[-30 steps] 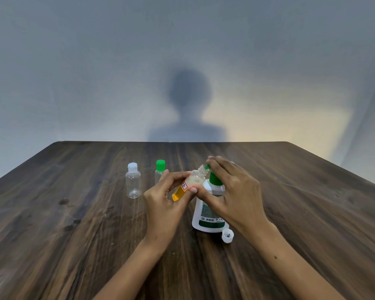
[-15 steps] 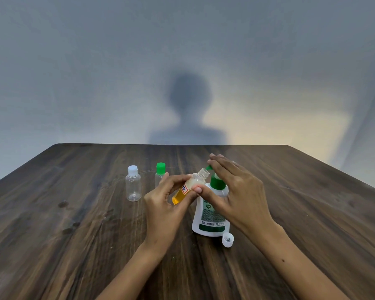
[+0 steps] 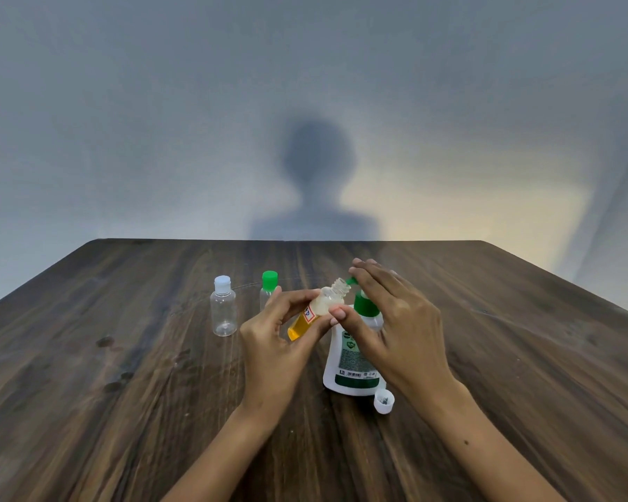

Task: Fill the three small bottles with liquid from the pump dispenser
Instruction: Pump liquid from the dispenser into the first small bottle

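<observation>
Bottle (image 3: 318,309) tilted, open neck up-right toward pump spout (image 3: 351,281), pinched in left-hand fingers (image 3: 298,297); right-hand fingers (image 3: 374,280) flat on pump.

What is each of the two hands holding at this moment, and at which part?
The left hand grips the small open bottle, tilted, around its body. The right hand holds nothing; its fingers rest on the green pump head, thumb touching the bottle.

Pump dispenser (image 3: 352,360) label: print too small to read. Tilted small bottle (image 3: 318,311) sticker: red marks, illegible.
</observation>
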`<state>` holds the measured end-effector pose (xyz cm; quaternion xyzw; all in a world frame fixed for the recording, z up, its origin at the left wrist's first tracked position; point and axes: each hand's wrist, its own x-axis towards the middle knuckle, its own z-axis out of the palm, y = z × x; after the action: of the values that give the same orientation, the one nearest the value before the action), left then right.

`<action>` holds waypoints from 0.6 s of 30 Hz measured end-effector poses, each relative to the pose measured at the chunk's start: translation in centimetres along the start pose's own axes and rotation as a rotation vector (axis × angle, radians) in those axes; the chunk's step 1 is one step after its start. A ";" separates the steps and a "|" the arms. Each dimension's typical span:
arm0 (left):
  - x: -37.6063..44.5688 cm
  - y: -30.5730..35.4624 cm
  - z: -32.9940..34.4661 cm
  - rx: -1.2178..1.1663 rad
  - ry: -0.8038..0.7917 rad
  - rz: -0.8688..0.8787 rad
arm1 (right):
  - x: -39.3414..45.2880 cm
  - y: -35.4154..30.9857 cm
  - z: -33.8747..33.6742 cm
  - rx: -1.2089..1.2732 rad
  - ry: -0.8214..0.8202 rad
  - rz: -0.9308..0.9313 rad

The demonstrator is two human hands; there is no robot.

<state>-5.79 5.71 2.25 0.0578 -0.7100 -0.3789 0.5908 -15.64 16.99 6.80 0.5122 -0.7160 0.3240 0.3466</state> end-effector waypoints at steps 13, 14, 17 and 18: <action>0.0 -0.1 0.0 -0.001 0.002 -0.015 | 0.0 -0.2 0.1 -0.002 0.025 0.015; 0.0 -0.1 0.0 0.004 0.002 -0.012 | -0.1 -0.1 0.1 -0.003 0.029 0.017; 0.0 0.2 0.0 0.008 -0.007 -0.007 | 0.6 -0.2 -0.4 0.004 0.020 0.016; -0.1 0.3 0.0 0.011 -0.006 -0.002 | 0.8 -0.2 -0.5 0.004 0.018 0.012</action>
<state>-5.67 5.92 2.37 0.0607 -0.7138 -0.3757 0.5879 -15.59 16.97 7.75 0.5059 -0.7151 0.3320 0.3499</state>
